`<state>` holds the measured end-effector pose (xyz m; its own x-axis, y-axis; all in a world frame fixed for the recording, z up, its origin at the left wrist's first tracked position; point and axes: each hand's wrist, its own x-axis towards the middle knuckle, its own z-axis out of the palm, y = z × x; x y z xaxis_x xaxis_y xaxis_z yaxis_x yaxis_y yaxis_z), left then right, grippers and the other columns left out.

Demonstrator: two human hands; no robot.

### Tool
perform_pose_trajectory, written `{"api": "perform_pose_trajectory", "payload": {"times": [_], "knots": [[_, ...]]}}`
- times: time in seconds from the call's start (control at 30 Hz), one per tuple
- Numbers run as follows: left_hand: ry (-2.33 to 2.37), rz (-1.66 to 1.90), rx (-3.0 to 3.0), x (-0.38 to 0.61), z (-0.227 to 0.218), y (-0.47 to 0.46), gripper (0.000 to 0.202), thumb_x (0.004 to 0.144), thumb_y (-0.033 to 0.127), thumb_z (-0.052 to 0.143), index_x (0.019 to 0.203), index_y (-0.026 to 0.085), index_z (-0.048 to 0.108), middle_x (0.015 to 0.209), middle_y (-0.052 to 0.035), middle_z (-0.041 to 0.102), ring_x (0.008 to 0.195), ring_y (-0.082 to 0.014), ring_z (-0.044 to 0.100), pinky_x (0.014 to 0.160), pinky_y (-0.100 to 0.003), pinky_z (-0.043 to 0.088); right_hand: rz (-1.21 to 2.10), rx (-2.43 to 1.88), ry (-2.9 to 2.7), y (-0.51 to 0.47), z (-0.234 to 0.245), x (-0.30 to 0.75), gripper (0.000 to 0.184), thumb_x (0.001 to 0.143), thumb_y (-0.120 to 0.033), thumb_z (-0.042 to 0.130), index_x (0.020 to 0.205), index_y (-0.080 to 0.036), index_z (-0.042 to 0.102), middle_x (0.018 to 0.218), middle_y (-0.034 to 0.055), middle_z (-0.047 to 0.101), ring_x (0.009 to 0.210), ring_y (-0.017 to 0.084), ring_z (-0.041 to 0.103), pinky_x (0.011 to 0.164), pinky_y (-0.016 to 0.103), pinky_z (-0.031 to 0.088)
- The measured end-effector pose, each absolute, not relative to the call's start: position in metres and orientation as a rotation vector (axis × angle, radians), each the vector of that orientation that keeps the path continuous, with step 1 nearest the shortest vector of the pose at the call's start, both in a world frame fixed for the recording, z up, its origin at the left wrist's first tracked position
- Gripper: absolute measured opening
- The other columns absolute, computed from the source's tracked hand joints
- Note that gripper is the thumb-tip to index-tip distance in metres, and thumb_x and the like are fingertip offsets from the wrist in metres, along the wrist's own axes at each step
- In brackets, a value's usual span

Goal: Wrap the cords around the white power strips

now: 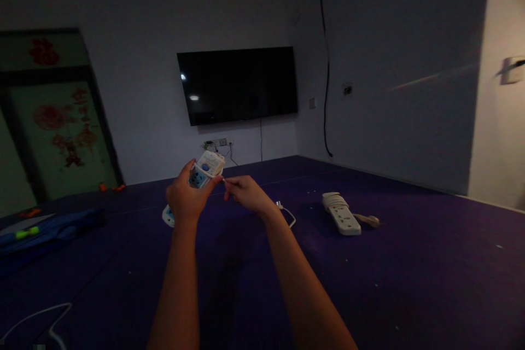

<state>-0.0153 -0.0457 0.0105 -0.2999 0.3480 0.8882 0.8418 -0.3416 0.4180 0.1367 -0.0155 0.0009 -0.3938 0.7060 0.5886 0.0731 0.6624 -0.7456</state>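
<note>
The left hand (186,197) and right hand (246,194) are bare, with short fingers and rounded knuckles. The left forearm (178,284) and right forearm (299,284) are bare too, uncovered from the wrist down to the lower edge of the view. Both are slim and smooth. The dim light hides finer detail such as nails or marks.

Head-worn view, forward and slightly down, toward the wall television (238,85).

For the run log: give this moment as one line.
left hand: holds white-blue power strip | right hand: fingers pinched beside it | second power strip: on purple floor
</note>
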Motion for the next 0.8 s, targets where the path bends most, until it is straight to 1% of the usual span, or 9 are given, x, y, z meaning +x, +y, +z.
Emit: {"api": "perform_pose_trajectory", "payload": {"times": [0.13,0.2,0.27,0.33,0.4,0.47,0.63,0.7,0.8], "knots": [[-1.528,-1.695,-1.542,-0.007,0.005,-0.04,0.073,0.062,0.06,0.07,0.123,0.023,0.057,0.11,-0.0153,0.069,0.101,-0.0341,0.065,0.086,-0.049,0.049,0.633,-0.711,-1.934,-0.016,0.002,0.138,0.028,0.082,-0.014,0.049,0.055,-0.015,0.059,0.043,-0.0059,0.045,0.043,0.007,0.037,0.048,0.021,0.024],[-1.525,-1.726,-1.56,-0.005,0.002,-0.034,0.07,0.063,0.058,0.07,0.123,0.023,0.057,0.109,-0.0142,0.069,0.1,-0.0332,0.065,0.085,-0.048,0.049,0.598,-0.725,-1.934,-0.016,0.002,0.14,0.027,0.081,-0.016,0.052,0.055,-0.015,0.059,0.045,-0.0054,0.048,0.044,0.007,0.039,0.049,0.021,0.026],[-1.516,-1.775,-1.574,-0.004,0.0,-0.029,0.068,0.063,0.054,0.071,0.122,0.023,0.056,0.109,-0.0133,0.069,0.099,-0.0312,0.066,0.084,-0.045,0.05,0.6,-0.718,-1.905,-0.017,0.003,0.143,0.031,0.083,-0.024,0.053,0.053,-0.015,0.059,0.044,-0.005,0.047,0.044,0.007,0.04,0.049,0.021,0.026],[-1.502,-1.831,-1.59,-0.002,-0.003,-0.025,0.067,0.065,0.051,0.07,0.122,0.021,0.055,0.11,-0.013,0.069,0.099,-0.0291,0.066,0.082,-0.041,0.051,0.624,-0.73,-1.85,-0.018,0.003,0.143,0.042,0.084,-0.04,0.052,0.051,-0.015,0.059,0.04,-0.0049,0.043,0.041,0.007,0.038,0.046,0.022,0.024],[-1.479,-1.861,-1.594,0.001,-0.005,-0.023,0.067,0.065,0.05,0.069,0.123,0.02,0.054,0.113,-0.0129,0.068,0.099,-0.0278,0.066,0.082,-0.039,0.051,0.623,-0.768,-1.781,-0.021,0.003,0.142,0.052,0.082,-0.054,0.052,0.047,-0.015,0.057,0.037,-0.0048,0.039,0.038,0.007,0.034,0.044,0.022,0.021],[-1.463,-1.839,-1.57,0.006,-0.006,-0.024,0.067,0.066,0.05,0.068,0.124,0.021,0.053,0.114,-0.0128,0.067,0.101,-0.0281,0.065,0.083,-0.039,0.05,0.557,-0.833,-1.704,-0.023,0.004,0.138,0.055,0.076,-0.061,0.055,0.046,-0.015,0.057,0.037,-0.0038,0.039,0.037,0.007,0.034,0.043,0.023,0.02],[-1.463,-1.686,-1.443,0.021,-0.005,-0.034,0.068,0.069,0.05,0.065,0.127,0.018,0.05,0.114,-0.0163,0.066,0.106,-0.0328,0.062,0.088,-0.047,0.046,0.326,-1.032,-1.515,-0.03,0.005,0.13,0.048,0.064,-0.064,0.067,0.052,-0.017,0.065,0.042,-0.0009,0.042,0.044,0.011,0.041,0.043,0.023,0.02],[-1.455,-1.66,-1.439,0.023,-0.004,-0.037,0.067,0.072,0.049,0.063,0.129,0.017,0.049,0.116,-0.0183,0.065,0.107,-0.0339,0.061,0.089,-0.049,0.044,0.314,-1.037,-1.477,-0.031,0.005,0.129,0.047,0.064,-0.064,0.067,0.054,-0.018,0.067,0.043,-0.0001,0.044,0.045,0.012,0.043,0.043,0.023,0.02],[-1.417,-1.638,-1.513,0.022,0.001,-0.04,0.065,0.073,0.048,0.063,0.129,0.02,0.048,0.119,-0.0169,0.064,0.11,-0.0337,0.059,0.091,-0.051,0.043,0.356,-0.963,-1.465,-0.029,0.004,0.129,0.045,0.066,-0.062,0.066,0.058,-0.018,0.069,0.045,0.0009,0.051,0.046,0.012,0.046,0.044,0.023,0.024]]}}
